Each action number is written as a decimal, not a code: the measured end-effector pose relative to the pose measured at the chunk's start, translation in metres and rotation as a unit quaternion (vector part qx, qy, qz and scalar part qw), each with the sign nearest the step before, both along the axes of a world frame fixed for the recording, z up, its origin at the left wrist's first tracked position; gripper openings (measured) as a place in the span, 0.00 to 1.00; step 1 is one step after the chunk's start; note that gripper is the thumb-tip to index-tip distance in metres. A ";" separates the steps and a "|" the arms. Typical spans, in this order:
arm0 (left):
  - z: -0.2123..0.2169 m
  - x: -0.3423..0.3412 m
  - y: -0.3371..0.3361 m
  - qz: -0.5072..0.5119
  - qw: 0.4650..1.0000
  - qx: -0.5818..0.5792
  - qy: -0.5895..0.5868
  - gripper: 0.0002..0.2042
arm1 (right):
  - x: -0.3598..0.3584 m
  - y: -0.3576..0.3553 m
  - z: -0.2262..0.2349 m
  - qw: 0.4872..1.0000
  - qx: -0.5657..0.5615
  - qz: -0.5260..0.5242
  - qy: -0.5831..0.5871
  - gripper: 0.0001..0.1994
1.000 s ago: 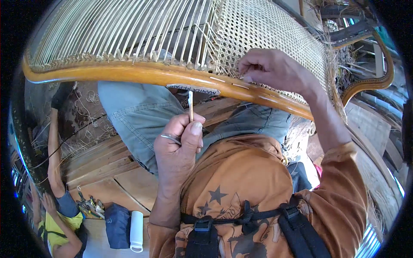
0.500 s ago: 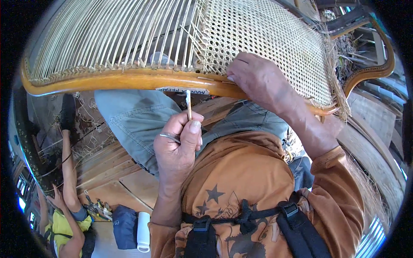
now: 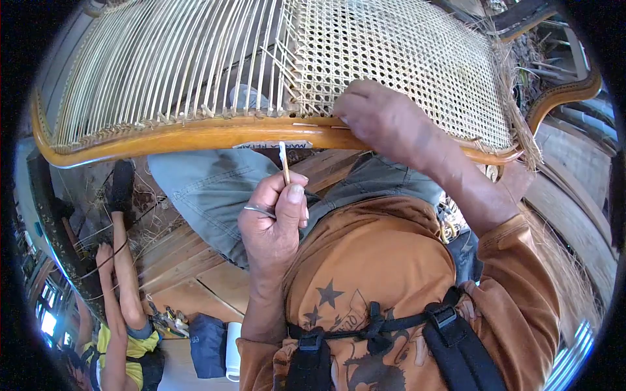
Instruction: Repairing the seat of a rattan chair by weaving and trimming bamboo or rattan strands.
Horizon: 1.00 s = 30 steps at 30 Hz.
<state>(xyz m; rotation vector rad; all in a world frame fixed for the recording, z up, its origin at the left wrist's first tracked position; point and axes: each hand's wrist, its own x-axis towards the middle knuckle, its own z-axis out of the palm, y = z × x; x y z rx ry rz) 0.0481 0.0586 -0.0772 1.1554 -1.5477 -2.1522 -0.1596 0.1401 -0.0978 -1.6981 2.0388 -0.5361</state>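
Observation:
My left hand (image 3: 274,215) is closed around a thin wooden stick (image 3: 285,171), held upright with white paste on its tip. A slim metal tool (image 3: 259,210) also sticks out from between its fingers. Across the front lies a curved wooden frame (image 3: 195,139) strung with cane. At its edge my right hand (image 3: 388,124) rests with fingers curled down onto the woven cane panel (image 3: 391,58); its fingertips are mostly hidden, so what they grip cannot be made out. The stick's tip stands just in front of a paper label (image 3: 274,144) on the frame.
Parallel cane strands (image 3: 176,65) fill the frame's left part. Loose fibres (image 3: 521,130) hang off its right end. At lower left are a person in yellow (image 3: 140,358), a pile of hand tools (image 3: 171,321), a dark pouch (image 3: 207,345) and a white cylinder (image 3: 233,352).
The view has shifted slightly, and the frame sits a little lower. My right hand is slightly further left along the rim. My left hand keeps its grip on the stick.

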 end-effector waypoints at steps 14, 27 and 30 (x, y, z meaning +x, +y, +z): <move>0.000 0.002 0.001 0.009 1.000 -0.017 -0.015 0.10 | -0.036 -0.020 0.016 0.930 0.235 -0.154 -0.237 0.12; 0.000 -0.003 0.002 0.016 0.999 -0.024 -0.023 0.08 | -0.011 -0.019 0.002 0.991 0.116 -0.071 -0.005 0.09; 0.002 -0.003 0.003 0.016 0.999 -0.033 -0.030 0.09 | -0.013 -0.016 0.000 0.996 0.079 -0.039 -0.028 0.07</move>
